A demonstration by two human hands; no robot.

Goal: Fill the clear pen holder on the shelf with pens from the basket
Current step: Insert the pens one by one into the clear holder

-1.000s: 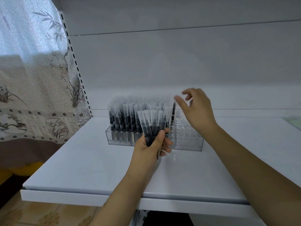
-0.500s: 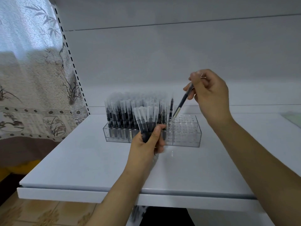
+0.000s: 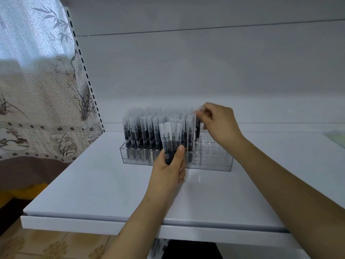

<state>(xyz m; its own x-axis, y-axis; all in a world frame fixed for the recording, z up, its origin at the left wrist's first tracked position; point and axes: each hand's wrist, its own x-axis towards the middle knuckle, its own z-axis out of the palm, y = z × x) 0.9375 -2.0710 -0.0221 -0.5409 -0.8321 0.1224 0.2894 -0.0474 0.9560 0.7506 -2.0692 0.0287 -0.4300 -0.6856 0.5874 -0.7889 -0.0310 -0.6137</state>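
Nearest the front edge of the white shelf [image 3: 115, 186], both forearms reach in from below; bare board between the edge and the work

Left hand [image 3: 169, 171] — mid-shelf, just in front of the clear pen holder [image 3: 214, 161]. Fingers and thumb wrapped round a fanned bundle of pens [image 3: 170, 139], caps up, dark barrels down in the fist. Four or five visible; exact count unclear

Holder — long clear tray with a grid of sockets, standing crosswise toward the back of the shelf. Left and middle portions packed with upright pens [image 3: 149, 131]: frosted translucent caps, black barrels, silver lower ends showing through the front wall. Right portion shows open sockets only

Right hand [image 3: 218, 124] — above the boundary between filled and open sockets, fingertips curled and pinching the cap end of a single pen [image 3: 198, 126]. That pen stands near vertical, lower end hidden among its neighbours; whether it has seated cannot be told

Relation that matters: open sockets lie directly below and to the right of the right hand, so the pen's long axis already lines up with the socket axis, and the drop is straight down. Right hand is the nearer one to the vacant grid; left hand sits just beside and in front, acting as the magazine. Next pick is a short reach left and toward the front edge

Judgement: well over half filled. Risk: a crooked entry nudging adjacent pens. Basket not in view

Beyond: grey back panel [image 3: 205, 71]; patterned curtain [image 3: 37, 90] off the left edge
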